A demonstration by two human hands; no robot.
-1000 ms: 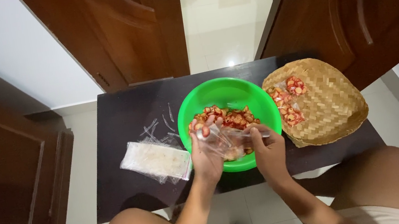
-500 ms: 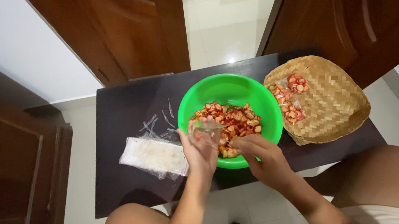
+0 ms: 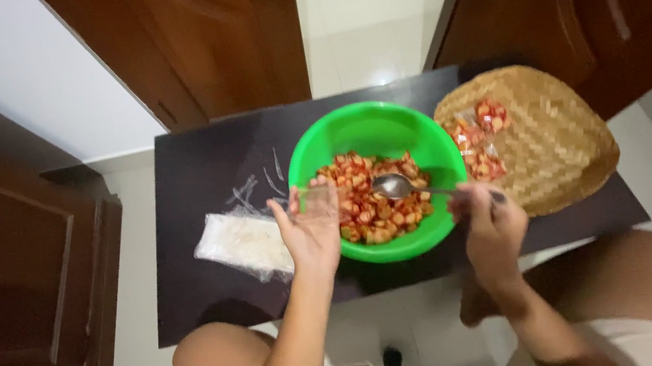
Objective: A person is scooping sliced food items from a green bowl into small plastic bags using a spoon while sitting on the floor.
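Right hand [image 3: 489,224], at five o'clock of the green bowl [image 3: 370,127], closed around a metal spoon [image 3: 396,186] whose head sits above the red and yellow snack pieces [image 3: 372,206]. Left hand [image 3: 309,232], at eight o'clock, holding up a small clear bag [image 3: 317,201]. Stack of clear bags [image 3: 241,244] at nine o'clock, woven tray [image 3: 545,139] at three o'clock, all on the dark table [image 3: 189,177].

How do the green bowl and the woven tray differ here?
The green bowl is smooth, glossy and deep; the woven tray is tan, plaited and shallow. The bowl holds a big heap of red-orange pieces; the tray holds only a few small filled bags. The right hand holds a spoon over the bowl, not the tray. Both sit on the dark table.
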